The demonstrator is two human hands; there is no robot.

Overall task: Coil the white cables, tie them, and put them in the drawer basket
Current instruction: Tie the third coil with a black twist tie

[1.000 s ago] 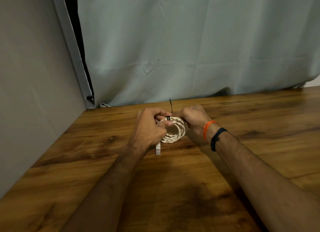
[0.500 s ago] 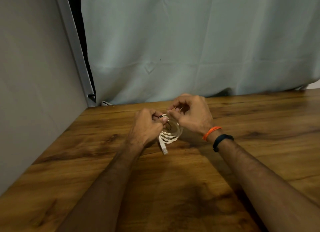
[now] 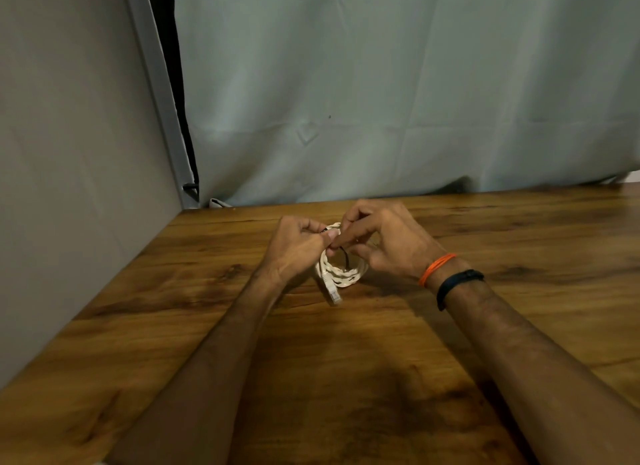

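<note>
White coiled cable [image 3: 341, 274] sits held between both hands just above the wooden desk [image 3: 485, 326], near its far edge at about twelve o'clock from the person. The left hand [image 3: 294, 253] has its fingers [image 3: 313, 227] curled inward, thumb and forefinger pinching the top of the coil at its ten o'clock side. The right hand [image 3: 388, 246] comes in from three o'clock, fingers bent, forefinger and thumb meeting the left fingertips at the same spot, where a thin black tie [image 3: 344, 255] loops down across the coil's opening. Exactly which fingertip grips the tie cannot be told. One clear plug [image 3: 333, 293] hangs from the coil at six o'clock, pointing toward the person. An orange band [image 3: 436, 268] and a black band [image 3: 455, 286] circle the right wrist. Behind the desk hangs a pale grey-green curtain [image 3: 381, 100]; a plain grey panel [image 3: 69, 152] stands at nine o'clock.
</note>
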